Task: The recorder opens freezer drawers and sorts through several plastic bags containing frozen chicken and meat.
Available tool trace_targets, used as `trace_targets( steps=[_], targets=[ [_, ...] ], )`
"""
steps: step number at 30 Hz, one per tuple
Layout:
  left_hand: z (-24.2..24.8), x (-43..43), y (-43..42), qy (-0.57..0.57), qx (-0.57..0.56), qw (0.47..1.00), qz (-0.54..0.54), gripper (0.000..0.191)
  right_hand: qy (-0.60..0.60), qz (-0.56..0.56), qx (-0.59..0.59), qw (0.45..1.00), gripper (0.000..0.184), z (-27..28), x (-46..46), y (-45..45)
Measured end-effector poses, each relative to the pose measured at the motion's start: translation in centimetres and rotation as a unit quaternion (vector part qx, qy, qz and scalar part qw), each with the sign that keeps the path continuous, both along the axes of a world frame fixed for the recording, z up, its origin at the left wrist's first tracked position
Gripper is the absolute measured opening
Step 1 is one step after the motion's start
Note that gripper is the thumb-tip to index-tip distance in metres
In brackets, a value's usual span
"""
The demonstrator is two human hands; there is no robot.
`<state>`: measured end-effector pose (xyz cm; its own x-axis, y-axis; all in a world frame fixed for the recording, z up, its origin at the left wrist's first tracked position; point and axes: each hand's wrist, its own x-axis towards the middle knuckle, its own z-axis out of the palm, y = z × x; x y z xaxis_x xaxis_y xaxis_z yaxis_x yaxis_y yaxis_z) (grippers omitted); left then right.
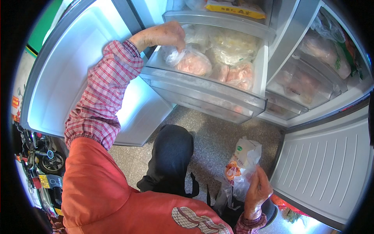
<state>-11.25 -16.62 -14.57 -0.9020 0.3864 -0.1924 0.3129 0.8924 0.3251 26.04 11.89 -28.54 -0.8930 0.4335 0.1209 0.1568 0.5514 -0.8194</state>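
Note:
My left hand [166, 35] reaches over the pulled-out clear freezer drawer [204, 83]. Its fingers are closed at the gathered top of a clear plastic bag of pale pink meat [192, 63], which rests in the drawer's left part. To the right in the same drawer lie another bag of pink meat [241, 74] and a bag with yellowish-white contents [233, 44]. Low on the right, my right hand [258, 187] grips a printed plastic food bag [238, 162] above the floor. The contents of that bag cannot be made out.
The open left door [73, 64] stands beside my left arm; the right door [318, 163] swings out on the other side. An upper drawer [219, 22] holds a yellow package [236, 10]. Filled drawers [301, 82] occupy the right compartment. A motorcycle [48, 161] stands at far left.

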Motion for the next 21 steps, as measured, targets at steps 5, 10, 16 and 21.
trace_targets(
  steps=[5, 10, 16, 21],
  targets=[
    [-1.1, -0.1, -0.3, 0.008, -0.095, 0.994, -0.05, 0.043, 0.019, 0.009, 0.02, 1.0, 0.022, -0.4, -0.1, 0.0],
    [-3.2, -0.7, 0.5, 0.019, -0.158, 0.981, -0.109, 0.042, 0.01, 0.008, 0.014, 1.0, 0.021, -0.3, -0.4, -0.2],
    [-4.1, 0.5, 2.2, -0.042, -0.197, 0.972, -0.118, 0.042, 0.014, 0.017, 0.031, 0.999, 0.02, 0.2, -0.6, -0.1],
    [-7.7, -2.6, 1.5, -0.117, -0.316, 0.922, -0.189, 0.034, 0.023, 0.025, 0.038, 0.999, 0.02, 0.4, -0.7, -0.2]
  ],
)
